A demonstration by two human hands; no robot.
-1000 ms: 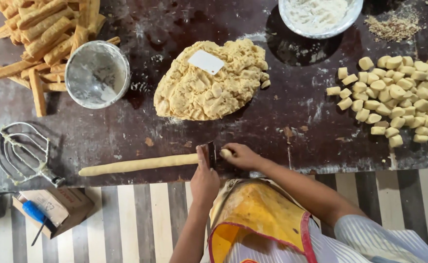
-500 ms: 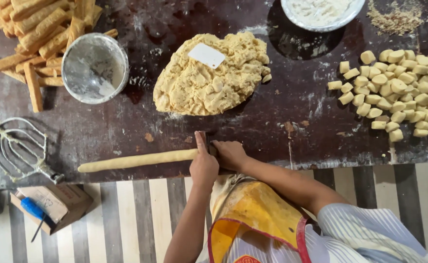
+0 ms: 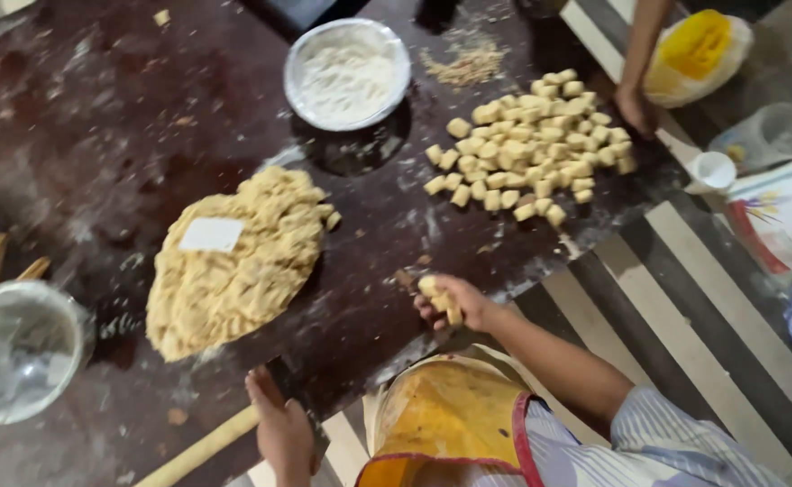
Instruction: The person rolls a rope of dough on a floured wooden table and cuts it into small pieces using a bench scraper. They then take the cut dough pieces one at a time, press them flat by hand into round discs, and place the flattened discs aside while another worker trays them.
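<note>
The dough roll (image 3: 199,448) is cut off by the bottom edge, and the left hand (image 3: 280,426) covers its near end. The metal bowl (image 3: 19,350) runs past the left edge. The other person's hand (image 3: 635,106) shows only up to the forearm. The whole picture is slightly blurred.
</note>
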